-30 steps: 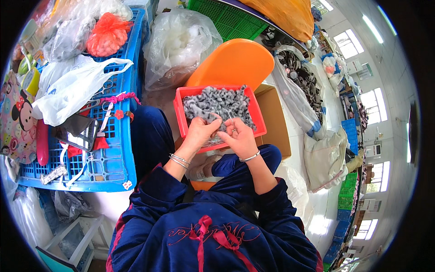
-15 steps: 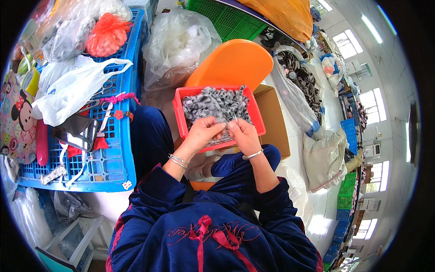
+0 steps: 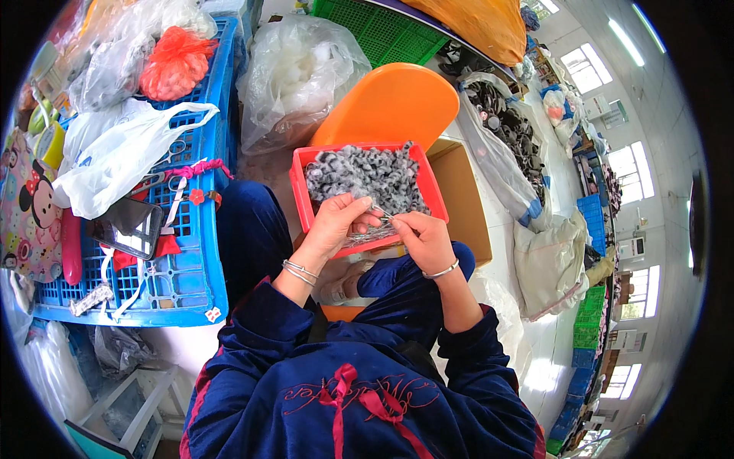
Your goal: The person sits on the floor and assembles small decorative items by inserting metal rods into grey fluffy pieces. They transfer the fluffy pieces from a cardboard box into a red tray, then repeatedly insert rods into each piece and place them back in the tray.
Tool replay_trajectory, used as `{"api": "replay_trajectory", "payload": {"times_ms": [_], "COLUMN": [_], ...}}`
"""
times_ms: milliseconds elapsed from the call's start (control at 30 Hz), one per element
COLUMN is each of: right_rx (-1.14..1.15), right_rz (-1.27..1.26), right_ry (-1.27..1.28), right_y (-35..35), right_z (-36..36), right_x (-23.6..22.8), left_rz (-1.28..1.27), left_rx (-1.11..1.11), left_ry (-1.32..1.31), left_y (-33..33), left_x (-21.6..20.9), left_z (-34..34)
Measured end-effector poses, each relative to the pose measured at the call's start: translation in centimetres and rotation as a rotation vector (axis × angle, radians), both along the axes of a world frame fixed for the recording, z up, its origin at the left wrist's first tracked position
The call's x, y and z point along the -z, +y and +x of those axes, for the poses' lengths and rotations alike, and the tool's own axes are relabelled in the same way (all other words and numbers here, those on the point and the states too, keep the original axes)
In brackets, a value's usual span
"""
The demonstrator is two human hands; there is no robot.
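Observation:
A red plastic bin (image 3: pixel 300 182) in front of me holds a heap of small grey-and-white fluffy pieces (image 3: pixel 359 170). Thin silvery strips (image 3: pixel 370 235) lie at its near end. Both hands meet over that end, fingertips almost touching. My left hand (image 3: pixel 336 222) is closed in a pinch; what sits in its fingers is too small to name. Between the thumb and finger of my right hand (image 3: pixel 420 236) is the end of a thin silvery metal piece (image 3: pixel 384 216), which points toward the left fingertips. Silver bangles circle both wrists.
An orange chair (image 3: pixel 394 107) stands behind the bin, with a cardboard box (image 3: pixel 462 203) on its right. At left, a blue crate (image 3: pixel 195 268) bears a phone (image 3: pixel 130 227), scissors and a white plastic bag (image 3: pixel 115 164). Farther off are a clear bag (image 3: pixel 298 84) and a white sack (image 3: pixel 550 264).
My right hand has moved slightly right and down, its fingers turning toward the left. The thin metal piece now lies slanted between the hands instead of standing up. My left hand stays nearly in place.

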State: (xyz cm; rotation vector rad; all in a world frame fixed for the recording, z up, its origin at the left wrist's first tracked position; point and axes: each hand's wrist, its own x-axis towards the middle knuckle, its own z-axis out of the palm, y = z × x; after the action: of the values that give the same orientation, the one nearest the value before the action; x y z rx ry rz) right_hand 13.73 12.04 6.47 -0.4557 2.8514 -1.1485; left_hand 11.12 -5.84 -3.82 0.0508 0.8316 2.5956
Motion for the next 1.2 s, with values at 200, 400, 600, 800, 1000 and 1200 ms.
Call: {"api": "replay_trajectory", "payload": {"times_ms": [200,400,600,800,1000,1200], "right_rx": [-0.004,-0.018,-0.079,-0.110,-0.025,0.108], "right_rz": [0.042,0.089,0.193,0.309,0.139,-0.181], "right_ry": [0.087,0.147,0.165,0.245,0.160,-0.102], "right_y": [-0.5,-0.5,-0.4,0.0,-1.3,-0.8], "right_z": [0.1,-0.1,-0.2,-0.2,0.3,0.4], "right_x": [-0.3,-0.3,-1.2,-1.0,1.2,2.6], "left_rz": [-0.002,0.013,0.003,-0.234,-0.211,-0.191], "left_rx": [0.011,0.007,0.028,0.018,-0.028,-0.085], "left_ry": [-0.011,-0.013,-0.014,0.054,0.032,0.022], "left_y": [0.0,-0.2,-0.3,0.0,0.8,0.8], "left_x": [-0.1,-0.4,-0.5,-0.3,-0.2,-0.4], "left_z": [0.0,0.1,0.1,0.1,0.5,0.6]}}
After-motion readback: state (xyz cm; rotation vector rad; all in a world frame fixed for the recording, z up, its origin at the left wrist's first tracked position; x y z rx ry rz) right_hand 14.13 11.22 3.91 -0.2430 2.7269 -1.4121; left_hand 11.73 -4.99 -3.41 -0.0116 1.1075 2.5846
